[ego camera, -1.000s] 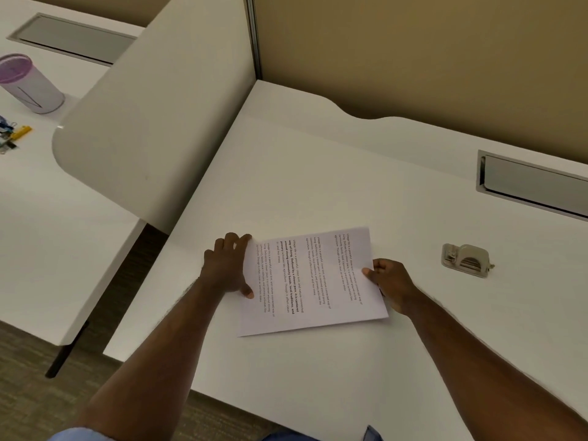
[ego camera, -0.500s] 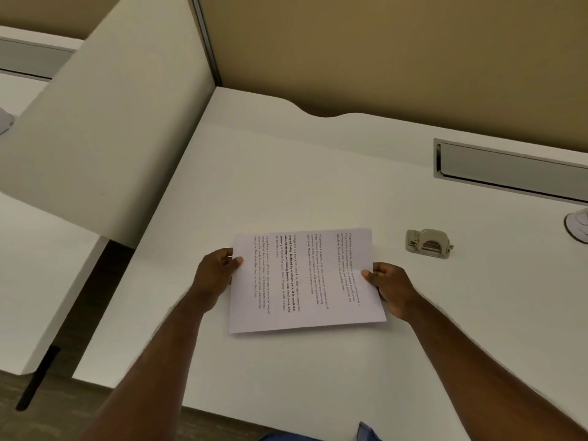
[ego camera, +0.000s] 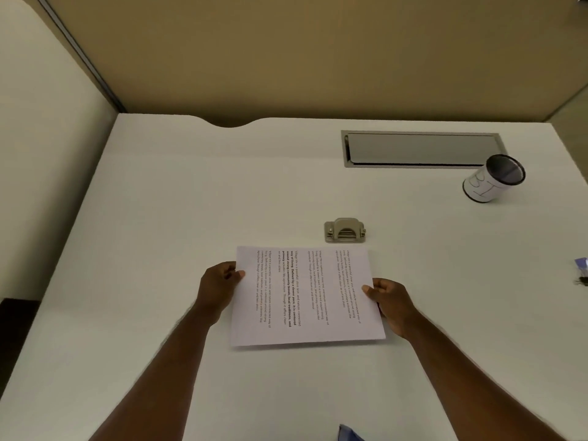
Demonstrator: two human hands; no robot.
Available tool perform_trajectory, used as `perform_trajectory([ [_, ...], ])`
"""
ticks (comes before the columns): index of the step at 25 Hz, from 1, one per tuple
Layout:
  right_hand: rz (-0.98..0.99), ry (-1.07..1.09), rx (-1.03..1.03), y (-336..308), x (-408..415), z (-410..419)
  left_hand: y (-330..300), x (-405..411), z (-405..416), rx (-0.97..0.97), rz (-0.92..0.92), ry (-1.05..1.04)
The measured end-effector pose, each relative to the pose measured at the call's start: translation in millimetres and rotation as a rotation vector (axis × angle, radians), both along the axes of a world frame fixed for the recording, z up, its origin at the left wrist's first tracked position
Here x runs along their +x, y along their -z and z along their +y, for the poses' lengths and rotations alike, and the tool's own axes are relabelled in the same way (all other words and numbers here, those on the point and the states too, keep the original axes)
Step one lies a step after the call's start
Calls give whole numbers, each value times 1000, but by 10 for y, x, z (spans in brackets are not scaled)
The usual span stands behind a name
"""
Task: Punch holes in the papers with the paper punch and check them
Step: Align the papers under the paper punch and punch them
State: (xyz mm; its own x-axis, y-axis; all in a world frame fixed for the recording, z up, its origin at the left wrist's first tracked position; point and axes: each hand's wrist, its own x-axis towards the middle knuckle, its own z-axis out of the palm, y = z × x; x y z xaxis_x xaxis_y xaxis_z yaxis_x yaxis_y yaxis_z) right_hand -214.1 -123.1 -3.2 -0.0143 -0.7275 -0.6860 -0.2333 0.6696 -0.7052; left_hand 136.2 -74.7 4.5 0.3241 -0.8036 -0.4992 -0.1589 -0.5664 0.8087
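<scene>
Printed white papers (ego camera: 307, 296) are held over the white desk (ego camera: 191, 202), text running sideways. My left hand (ego camera: 219, 289) pinches their left edge, thumb on top. My right hand (ego camera: 389, 302) grips their right edge the same way. A small grey metal paper punch (ego camera: 345, 230) sits on the desk just beyond the papers' far edge, toward their right half, apart from both hands.
A white cup (ego camera: 493, 179) with black marker writing stands at the back right. A grey cable tray lid (ego camera: 423, 149) is set into the desk behind the punch. Small dark and purple items (ego camera: 582, 275) lie at the right edge. Partition walls (ego camera: 286, 58) close the back and left.
My view has swung right and squared up to the desk. Both hands have brought the papers closer to the punch, its far edge now just short of it. Left hand shifted from flat to pinching.
</scene>
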Motion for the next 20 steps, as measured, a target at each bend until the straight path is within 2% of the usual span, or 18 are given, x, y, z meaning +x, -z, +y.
perform_trajectory([
  [8, 113, 45, -90, 82, -641, -126, 51, -694, -307, 20, -93, 88],
  [20, 150, 0, -116, 98, -770, -424, 94, -855, -617, 53, -112, 60],
])
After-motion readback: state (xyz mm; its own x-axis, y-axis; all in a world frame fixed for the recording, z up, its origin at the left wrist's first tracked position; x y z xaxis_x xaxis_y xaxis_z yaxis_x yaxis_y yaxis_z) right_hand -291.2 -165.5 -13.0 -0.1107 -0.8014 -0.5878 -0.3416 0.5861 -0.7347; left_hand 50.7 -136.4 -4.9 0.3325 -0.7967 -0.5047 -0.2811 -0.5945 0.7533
